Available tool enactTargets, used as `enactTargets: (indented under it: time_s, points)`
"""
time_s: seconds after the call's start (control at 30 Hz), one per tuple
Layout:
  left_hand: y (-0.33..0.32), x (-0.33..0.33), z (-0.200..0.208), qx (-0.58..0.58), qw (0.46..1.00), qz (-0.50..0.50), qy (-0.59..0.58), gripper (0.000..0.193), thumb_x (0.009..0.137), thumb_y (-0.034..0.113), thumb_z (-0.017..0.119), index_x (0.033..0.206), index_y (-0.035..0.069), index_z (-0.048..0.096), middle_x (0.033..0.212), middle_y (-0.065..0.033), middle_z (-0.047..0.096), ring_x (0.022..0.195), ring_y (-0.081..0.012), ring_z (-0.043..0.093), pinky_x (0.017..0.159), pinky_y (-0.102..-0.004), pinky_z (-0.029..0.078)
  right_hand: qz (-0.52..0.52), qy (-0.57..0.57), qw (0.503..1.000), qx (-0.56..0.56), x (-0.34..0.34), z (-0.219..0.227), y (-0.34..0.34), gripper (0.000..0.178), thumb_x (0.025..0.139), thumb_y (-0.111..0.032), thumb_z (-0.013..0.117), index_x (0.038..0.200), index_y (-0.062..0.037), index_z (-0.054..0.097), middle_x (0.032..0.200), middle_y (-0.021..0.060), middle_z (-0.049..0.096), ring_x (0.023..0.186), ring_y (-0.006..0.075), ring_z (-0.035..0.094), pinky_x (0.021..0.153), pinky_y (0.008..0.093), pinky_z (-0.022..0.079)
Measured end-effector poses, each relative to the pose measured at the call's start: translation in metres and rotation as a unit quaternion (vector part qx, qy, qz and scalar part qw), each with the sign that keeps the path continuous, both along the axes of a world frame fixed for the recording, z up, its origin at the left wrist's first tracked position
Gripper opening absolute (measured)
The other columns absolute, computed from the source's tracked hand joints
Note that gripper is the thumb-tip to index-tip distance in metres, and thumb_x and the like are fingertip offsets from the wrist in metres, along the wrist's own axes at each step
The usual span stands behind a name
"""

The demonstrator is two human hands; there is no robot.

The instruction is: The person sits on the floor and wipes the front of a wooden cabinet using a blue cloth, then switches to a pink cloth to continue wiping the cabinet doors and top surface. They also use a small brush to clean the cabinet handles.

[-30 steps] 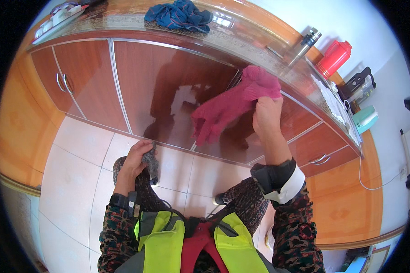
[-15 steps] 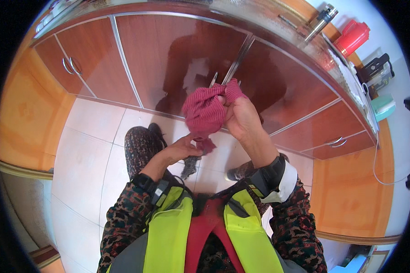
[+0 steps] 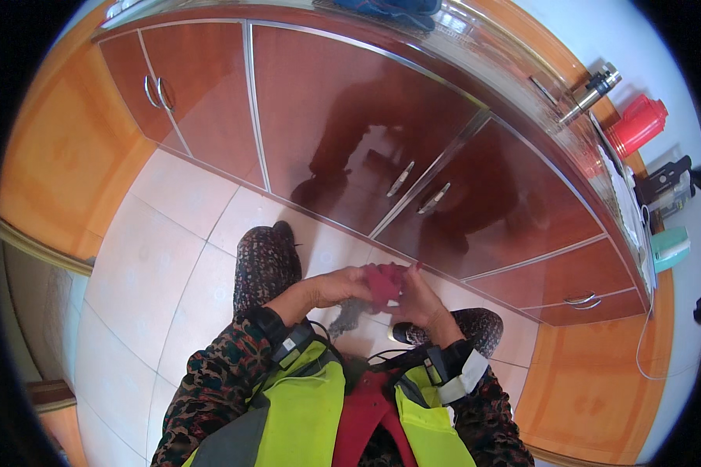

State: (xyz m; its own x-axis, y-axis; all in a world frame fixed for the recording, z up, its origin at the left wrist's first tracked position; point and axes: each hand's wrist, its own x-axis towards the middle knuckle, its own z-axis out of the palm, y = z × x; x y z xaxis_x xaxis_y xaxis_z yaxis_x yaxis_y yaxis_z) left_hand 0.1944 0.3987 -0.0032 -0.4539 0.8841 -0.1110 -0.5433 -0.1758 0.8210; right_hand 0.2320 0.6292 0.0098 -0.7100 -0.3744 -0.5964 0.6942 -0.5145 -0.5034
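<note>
A pinkish-red piece of cloth (image 3: 385, 284) is bunched up small between my two hands, low in front of my body and above the floor between my feet. My left hand (image 3: 336, 287) grips its left side with bent fingers. On the other side my right hand (image 3: 422, 300) closes round the cloth, and its thumb points up. A small pale patch shows at the lower edge of the bundle. Below my left hand is a dark grey, fuzzy-looking piece (image 3: 347, 317); I cannot tell whether it hangs or lies on the floor.
A glossy reddish-brown cabinet (image 3: 343, 101) with metal handles stands ahead. On its top are blue cloth (image 3: 397, 9), a metal cylinder (image 3: 596, 92), a red jug (image 3: 639, 124) and a mint-green device (image 3: 670, 249). Pale floor tiles (image 3: 171, 233) lie below.
The striped cloth was raised and loosely spread; now it is lower and gathered into a compact bundle. My right hand has come down beside my left. The view has shifted.
</note>
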Motion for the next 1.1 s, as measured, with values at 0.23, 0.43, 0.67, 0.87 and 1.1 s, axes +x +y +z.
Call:
enactTargets:
  time_s: [0.23, 0.43, 0.67, 0.87, 1.1]
  points:
    - [-0.039, -0.010, 0.019, -0.110, 0.989, -0.063, 0.083, 0.051, 0.086, 0.016, 0.069, 0.131, 0.000, 0.051, 0.102, -0.0044, 0.066, 0.088, -0.0128, 0.062, 0.081, -0.0289, 0.050, 0.187, 0.140, 0.971, -0.057, -0.029, -0.024, -0.031, 0.047, 0.090, -0.007, 0.060, 0.135, -0.0006, 0.047, 0.124, 0.0121, 0.061, 0.105, 0.0226, 0.065, 0.090, 0.0374, 0.056]
    - [-0.137, -0.027, 0.052, 0.107, 0.948, 0.256, -0.154, 0.054, 0.085, 0.008, 0.066, 0.135, 0.001, 0.049, 0.083, -0.0105, 0.066, 0.069, -0.0161, 0.065, 0.060, -0.0261, 0.054, -0.031, 0.068, 0.993, -0.088, -0.067, -0.082, -0.023, 0.036, 0.094, -0.014, 0.054, 0.128, -0.0008, 0.051, 0.123, 0.0162, 0.061, 0.112, 0.0302, 0.062, 0.098, 0.0465, 0.052]
    - [-0.139, -0.032, 0.032, 0.023, 0.958, 0.274, -0.075, 0.064, 0.081, 0.023, 0.071, 0.135, -0.002, 0.046, 0.081, -0.0121, 0.065, 0.061, -0.0157, 0.063, 0.051, -0.0241, 0.051, -0.056, 0.145, 0.987, -0.048, -0.115, -0.112, -0.062, 0.040, 0.085, -0.010, 0.050, 0.124, -0.0015, 0.053, 0.120, 0.0167, 0.060, 0.116, 0.0325, 0.056, 0.105, 0.0476, 0.043]
    - [-0.150, -0.035, 0.041, 0.055, 0.945, 0.296, -0.127, 0.058, 0.083, 0.014, 0.070, 0.134, -0.002, 0.048, 0.081, -0.0109, 0.065, 0.066, -0.0154, 0.064, 0.058, -0.0250, 0.054, -0.201, 0.346, 0.889, 0.221, -0.160, -0.054, -0.121, 0.025, 0.084, -0.002, 0.061, 0.109, -0.0038, 0.062, 0.114, 0.0112, 0.063, 0.105, 0.0266, 0.062, 0.094, 0.0396, 0.048]
    - [-0.150, -0.039, 0.045, 0.018, 0.934, 0.330, -0.137, 0.060, 0.082, 0.014, 0.068, 0.135, -0.003, 0.046, 0.079, -0.0126, 0.064, 0.059, -0.0164, 0.060, 0.052, -0.0236, 0.048, 0.120, 0.410, 0.673, 0.604, -0.225, -0.134, -0.173, 0.033, 0.081, -0.021, 0.068, 0.109, -0.0041, 0.066, 0.104, 0.0204, 0.068, 0.097, 0.0349, 0.065, 0.090, 0.0394, 0.049]
